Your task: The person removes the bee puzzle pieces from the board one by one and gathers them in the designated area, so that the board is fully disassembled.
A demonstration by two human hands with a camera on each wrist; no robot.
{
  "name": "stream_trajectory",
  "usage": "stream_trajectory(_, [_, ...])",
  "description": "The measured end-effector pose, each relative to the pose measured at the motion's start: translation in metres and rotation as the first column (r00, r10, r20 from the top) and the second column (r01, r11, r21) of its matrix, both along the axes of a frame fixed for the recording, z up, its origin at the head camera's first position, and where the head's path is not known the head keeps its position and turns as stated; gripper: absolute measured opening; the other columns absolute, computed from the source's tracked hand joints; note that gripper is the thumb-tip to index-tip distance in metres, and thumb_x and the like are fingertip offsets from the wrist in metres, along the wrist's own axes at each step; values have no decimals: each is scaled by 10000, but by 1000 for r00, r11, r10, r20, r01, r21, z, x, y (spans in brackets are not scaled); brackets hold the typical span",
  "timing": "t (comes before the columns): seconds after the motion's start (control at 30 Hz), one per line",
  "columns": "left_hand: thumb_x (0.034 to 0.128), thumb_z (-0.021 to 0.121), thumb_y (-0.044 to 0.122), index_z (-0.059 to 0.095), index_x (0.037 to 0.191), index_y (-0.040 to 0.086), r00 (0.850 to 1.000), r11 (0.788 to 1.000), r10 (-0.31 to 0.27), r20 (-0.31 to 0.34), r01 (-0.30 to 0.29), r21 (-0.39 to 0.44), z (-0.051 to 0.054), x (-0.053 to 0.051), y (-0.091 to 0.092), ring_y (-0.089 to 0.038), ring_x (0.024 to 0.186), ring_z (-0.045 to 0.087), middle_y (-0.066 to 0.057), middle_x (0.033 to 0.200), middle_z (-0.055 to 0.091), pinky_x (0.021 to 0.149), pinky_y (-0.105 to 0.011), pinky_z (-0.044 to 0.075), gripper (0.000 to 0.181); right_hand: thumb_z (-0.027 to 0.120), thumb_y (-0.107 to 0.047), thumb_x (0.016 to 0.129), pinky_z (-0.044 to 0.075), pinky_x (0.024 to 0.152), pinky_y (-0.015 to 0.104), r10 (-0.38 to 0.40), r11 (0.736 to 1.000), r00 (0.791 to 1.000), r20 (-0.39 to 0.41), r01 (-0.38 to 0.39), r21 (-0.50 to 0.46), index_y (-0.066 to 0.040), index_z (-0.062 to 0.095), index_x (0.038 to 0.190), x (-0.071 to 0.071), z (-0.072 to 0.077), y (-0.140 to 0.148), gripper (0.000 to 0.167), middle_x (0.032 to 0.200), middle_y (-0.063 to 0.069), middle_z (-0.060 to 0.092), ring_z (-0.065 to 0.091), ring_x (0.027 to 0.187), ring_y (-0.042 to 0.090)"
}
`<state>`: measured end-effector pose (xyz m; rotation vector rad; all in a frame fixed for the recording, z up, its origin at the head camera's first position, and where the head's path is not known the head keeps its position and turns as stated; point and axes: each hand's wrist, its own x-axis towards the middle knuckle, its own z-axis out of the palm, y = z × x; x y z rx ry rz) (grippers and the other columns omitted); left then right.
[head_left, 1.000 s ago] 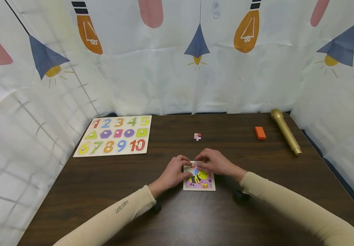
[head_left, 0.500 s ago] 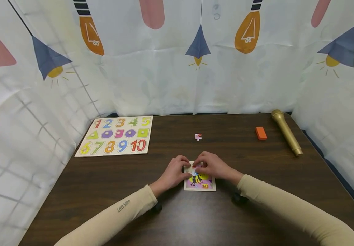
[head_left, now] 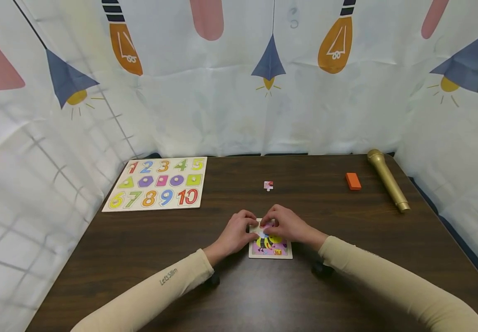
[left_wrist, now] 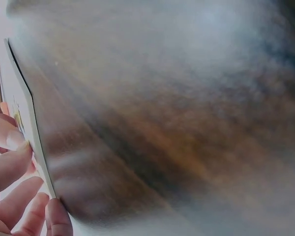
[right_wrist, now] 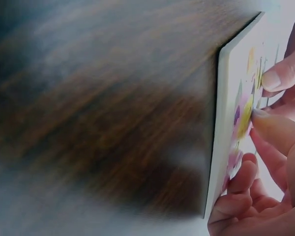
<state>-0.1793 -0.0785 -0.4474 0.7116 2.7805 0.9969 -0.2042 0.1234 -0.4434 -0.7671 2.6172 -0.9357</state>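
Note:
A small square puzzle board (head_left: 271,252) with a yellow-and-black bee picture lies flat before the person. The left hand (head_left: 236,233) grips its left side, thumb on the face; in the left wrist view, fingers of that hand (left_wrist: 14,169) meet the board's pale edge (left_wrist: 38,142). The right hand (head_left: 292,225) bends over the upper part, thumb and forefinger close together at a puzzle piece mostly hidden by them. In the right wrist view, its thumb (right_wrist: 278,129) touches the picture face, while other fingers curl by the edge of the board (right_wrist: 221,108).
A loose pink puzzle piece (head_left: 268,185) lies beyond the hands. At the back left is a number-and-shape board (head_left: 151,184). An orange block (head_left: 353,181) and a gold microphone-shaped object (head_left: 388,180) lie at the back right. A printed curtain (head_left: 230,101) surrounds the table's back and sides.
The right hand has shifted slightly left and nearer the person over the board, its thumb and forefinger drawing closer together. The left hand has kept its place on the board.

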Motion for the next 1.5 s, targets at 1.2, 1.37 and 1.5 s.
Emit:
stream_trajectory(1.2, [857,763,178,682,1178,-18,998,993,-24,-50,18,-115,3,2,-1,-322,1168,525,-155,1276,625,1012,-459,413,386,730,-153,880,435,791,328,-19,999,999,-36,18,-29,-157,742,1029,6,-4,-1,150,1051,4,563,476,959,189])
stream_trajectory(1.37, [865,757,193,681,1185,-14,999,991,-23,-42,17,-134,3,1,-1,-317,1176,530,-152,1294,618,1019,-449,412,389,724,-149,886,445,805,330,-20,1000,999,-29,19,-17,-157,740,1037,5,-3,-1,152,1058,6,560,487,967,189])
stream_trajectory(1.5, [864,758,194,680,1185,-17,999,991,-23,-41,17,-134,3,2,-2,-322,1178,530,-158,1301,613,1016,-457,416,392,721,-157,892,458,801,310,-8,1000,1000,-26,8,-14,-160,740,1050,5,-2,0,159,1052,-8,559,502,948,166])
